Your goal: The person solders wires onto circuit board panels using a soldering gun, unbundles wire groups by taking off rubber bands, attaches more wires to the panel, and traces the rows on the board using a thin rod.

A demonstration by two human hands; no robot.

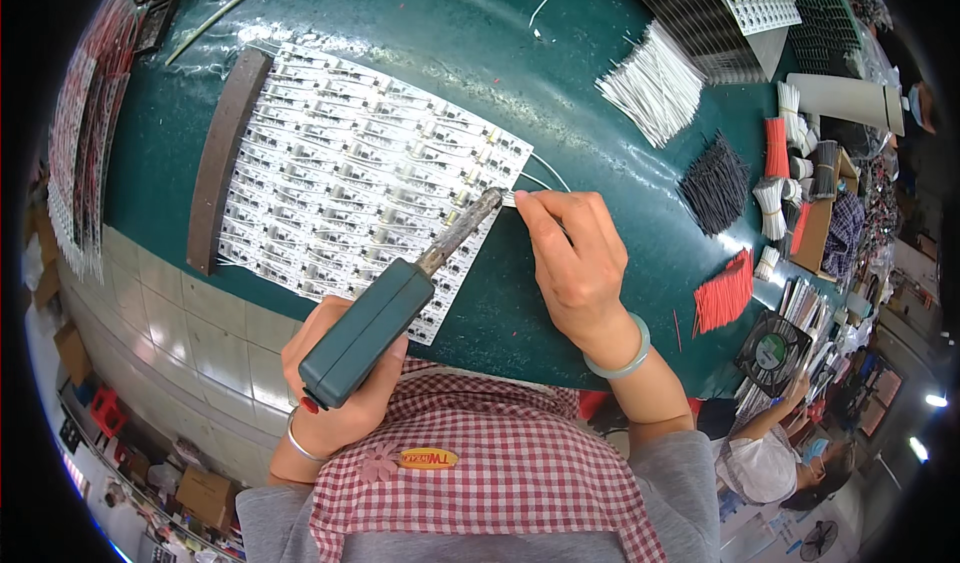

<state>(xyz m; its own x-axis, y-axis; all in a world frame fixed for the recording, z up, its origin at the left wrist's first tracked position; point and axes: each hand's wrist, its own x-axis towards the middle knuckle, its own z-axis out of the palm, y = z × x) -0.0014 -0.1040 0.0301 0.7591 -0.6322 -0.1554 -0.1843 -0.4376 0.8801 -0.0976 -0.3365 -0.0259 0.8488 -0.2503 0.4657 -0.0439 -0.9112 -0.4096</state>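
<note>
Big dark-green worktop is under it all. Rectangular white circuit-board sheet lies askew on it; long dark-brown bar runs along the sheet's L edge, prob. as a weight/stop. Green, boxy-handled soldering tool w/ metal barrel slants up-right over the sheet, tip at its R edge, prob. angled for reach. L hand wraps the handle, forearm low; R hand, fingers bent, pinches a thin white wire end by the tip, apparently steadying it.
</note>
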